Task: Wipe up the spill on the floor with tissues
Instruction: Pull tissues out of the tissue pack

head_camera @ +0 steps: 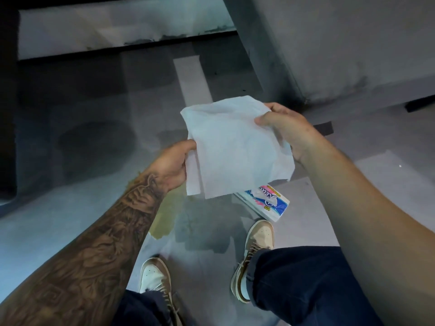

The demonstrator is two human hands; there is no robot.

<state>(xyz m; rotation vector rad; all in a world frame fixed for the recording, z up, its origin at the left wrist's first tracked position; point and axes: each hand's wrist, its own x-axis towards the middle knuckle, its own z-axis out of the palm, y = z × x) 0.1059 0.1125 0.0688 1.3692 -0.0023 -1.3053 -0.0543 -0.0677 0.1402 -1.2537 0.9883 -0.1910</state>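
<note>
A white tissue (233,147) hangs spread out in the air between both hands. My left hand (173,164) pinches its lower left edge, and my right hand (286,128) grips its upper right corner. Below it on the grey floor lies a yellowish spill (166,217), partly hidden by my left forearm and the tissue. A tissue pack (266,204) with pink and blue print lies on the floor just right of the spill, its top covered by the hanging tissue.
My two feet in tan and white sneakers (255,252) stand on the floor just below the spill and the pack. A grey wall corner (306,67) rises at the upper right. A pale ledge (106,29) runs across the top left.
</note>
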